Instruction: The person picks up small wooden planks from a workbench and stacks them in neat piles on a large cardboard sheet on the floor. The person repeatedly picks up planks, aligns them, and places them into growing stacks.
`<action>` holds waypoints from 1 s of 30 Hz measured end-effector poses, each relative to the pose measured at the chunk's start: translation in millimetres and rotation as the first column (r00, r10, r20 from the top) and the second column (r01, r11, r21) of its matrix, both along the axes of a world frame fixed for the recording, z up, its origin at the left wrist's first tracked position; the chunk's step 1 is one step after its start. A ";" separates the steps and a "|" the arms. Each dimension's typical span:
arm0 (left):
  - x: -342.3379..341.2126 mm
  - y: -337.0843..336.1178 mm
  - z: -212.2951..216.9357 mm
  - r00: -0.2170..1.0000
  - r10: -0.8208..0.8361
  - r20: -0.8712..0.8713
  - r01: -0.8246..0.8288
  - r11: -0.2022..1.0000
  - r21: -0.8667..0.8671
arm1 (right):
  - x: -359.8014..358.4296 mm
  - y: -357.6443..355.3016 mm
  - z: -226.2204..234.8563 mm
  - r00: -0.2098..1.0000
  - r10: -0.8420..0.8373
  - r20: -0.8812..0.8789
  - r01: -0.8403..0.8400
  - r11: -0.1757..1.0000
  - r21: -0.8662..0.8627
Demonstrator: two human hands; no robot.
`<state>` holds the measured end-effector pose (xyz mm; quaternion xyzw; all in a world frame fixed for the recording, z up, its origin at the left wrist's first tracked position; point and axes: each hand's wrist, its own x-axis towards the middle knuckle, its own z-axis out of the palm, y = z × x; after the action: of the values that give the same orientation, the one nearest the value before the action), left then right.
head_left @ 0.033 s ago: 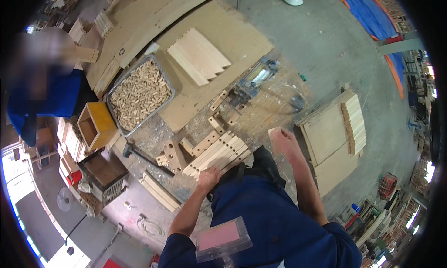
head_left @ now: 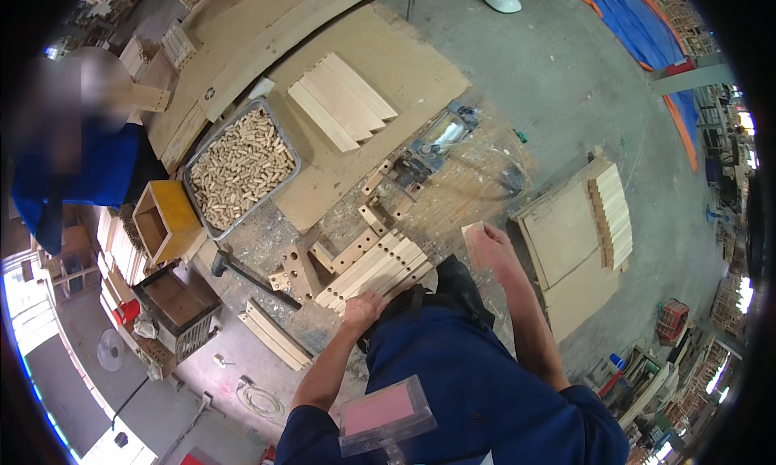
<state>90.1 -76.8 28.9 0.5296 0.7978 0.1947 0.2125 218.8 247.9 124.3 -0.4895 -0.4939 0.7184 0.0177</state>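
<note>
My left hand (head_left: 365,308) is at the near left edge of a row of pale wooden strips (head_left: 378,267) with dark drilled holes, its fingers closed over that edge. To the right, my right hand (head_left: 496,248) is raised apart from the strips, fingers pinched on a small flat tan piece (head_left: 472,242) whose kind I cannot make out. Drilled wooden blocks (head_left: 301,272) lie just beyond the strips. A hammer (head_left: 250,277) with a dark handle rests to their left.
A metal tray (head_left: 297,151) of wooden dowels stands at the far left, beside a yellow wooden box (head_left: 179,222). Pale boards (head_left: 341,101) lie on cardboard (head_left: 428,65). More strips (head_left: 610,214) are stacked at right. A co-worker in blue (head_left: 105,162) is at far left.
The view has shifted very slightly. Both hands keep their places and grips.
</note>
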 end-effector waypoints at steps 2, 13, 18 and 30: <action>7.2 4.2 -0.8 0.999 -0.031 0.011 0.031 0.999 -0.045 | 2.5 -5.0 5.6 0.999 0.041 0.018 -0.042 0.998 0.051; 45.9 21.7 -20.5 0.982 -0.072 -0.176 0.034 0.977 -0.209 | 17.3 -1.8 10.8 0.993 0.113 0.044 -0.116 0.990 0.082; 49.2 23.9 -7.7 0.962 0.062 -0.266 -0.095 0.989 -0.114 | 21.0 4.8 -6.0 0.975 0.205 -0.083 -0.200 0.978 0.065; 7.5 56.3 68.5 0.999 -0.015 -0.042 0.008 0.988 -0.154 | -13.6 -6.2 32.5 0.951 -0.114 -0.289 -0.009 0.920 -0.391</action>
<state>97.6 -20.5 97.4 0.5204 0.8117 0.1197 0.2366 205.2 241.7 156.7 -0.3794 -0.3197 0.8681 0.0162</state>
